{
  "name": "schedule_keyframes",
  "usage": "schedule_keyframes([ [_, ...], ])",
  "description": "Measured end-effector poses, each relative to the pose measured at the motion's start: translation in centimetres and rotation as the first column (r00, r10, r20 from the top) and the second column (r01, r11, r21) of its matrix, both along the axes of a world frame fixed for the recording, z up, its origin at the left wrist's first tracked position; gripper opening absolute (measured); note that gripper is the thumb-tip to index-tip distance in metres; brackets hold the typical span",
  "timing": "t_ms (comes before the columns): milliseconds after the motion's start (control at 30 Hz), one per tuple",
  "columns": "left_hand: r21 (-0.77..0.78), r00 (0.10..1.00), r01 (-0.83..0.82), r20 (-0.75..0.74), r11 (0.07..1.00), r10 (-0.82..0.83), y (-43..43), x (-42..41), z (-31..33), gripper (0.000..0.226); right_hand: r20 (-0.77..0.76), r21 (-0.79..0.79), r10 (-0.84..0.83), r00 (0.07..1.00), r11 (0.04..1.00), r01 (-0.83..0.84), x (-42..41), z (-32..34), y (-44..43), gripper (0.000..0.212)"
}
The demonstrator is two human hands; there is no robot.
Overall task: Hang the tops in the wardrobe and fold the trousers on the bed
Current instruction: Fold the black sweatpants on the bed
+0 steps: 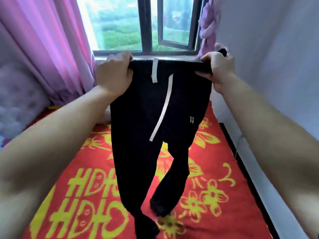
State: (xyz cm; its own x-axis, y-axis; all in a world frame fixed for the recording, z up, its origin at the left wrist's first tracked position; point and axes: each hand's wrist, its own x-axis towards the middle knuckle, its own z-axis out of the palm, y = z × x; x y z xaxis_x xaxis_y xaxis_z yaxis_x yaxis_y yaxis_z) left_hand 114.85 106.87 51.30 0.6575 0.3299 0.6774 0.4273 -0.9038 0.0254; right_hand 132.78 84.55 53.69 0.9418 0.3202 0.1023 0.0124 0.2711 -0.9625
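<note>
Black trousers (pixel 138 121) with white drawstrings hang in the air over the bed (pixel 224 169), waistband up. My left hand (pixel 114 73) grips the waistband's left end and my right hand (pixel 218 68) grips its right end, stretching it level in front of the window. Both legs dangle, the right one bent, and their cuffs touch the red bedspread with yellow flowers and letters. No tops and no wardrobe are in view.
The window (pixel 148 25) is straight ahead with one pane swung open. Pink curtains (pixel 43 45) hang at the left, a padded grey headboard (pixel 15 100) below them. A white wall (pixel 276 57) runs along the bed's right side.
</note>
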Motion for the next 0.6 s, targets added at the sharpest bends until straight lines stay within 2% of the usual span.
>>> schedule_keyframes([
  [67,-0.003,0.988,-0.062,0.139,0.998,0.061,0.4,-0.8,3.3,0.029,0.048,0.087,-0.008,0.999,0.996,0.004,-0.7,3.5,-0.7,0.034],
  [200,-0.137,0.933,-0.129,0.318,0.982,0.167,1.2,-2.4,6.8,0.042,0.121,0.226,-0.027,0.992,0.974,-0.001,-2.3,7.1,-2.0,0.026],
  [300,-0.117,0.928,-0.104,0.346,0.988,0.139,1.5,-3.3,6.7,0.043,0.153,0.182,-0.013,0.988,0.983,-0.015,-3.8,7.4,-2.5,0.023],
  [433,-0.153,0.960,-0.048,0.265,0.987,0.088,2.3,-4.3,3.2,0.043,0.139,-0.021,0.010,0.990,1.000,-0.008,-4.9,4.1,-2.8,0.017],
  [533,-0.189,0.991,0.052,0.129,0.981,-0.027,2.2,-5.4,-3.3,0.036,0.005,-0.186,-0.001,1.000,0.983,0.002,-4.7,-2.4,-3.2,0.017],
  [600,-0.211,0.997,0.063,-0.036,0.975,-0.073,1.2,-6.6,-9.3,0.032,-0.118,-0.316,-0.043,0.992,0.949,0.003,-4.7,-9.0,-4.0,0.016],
])
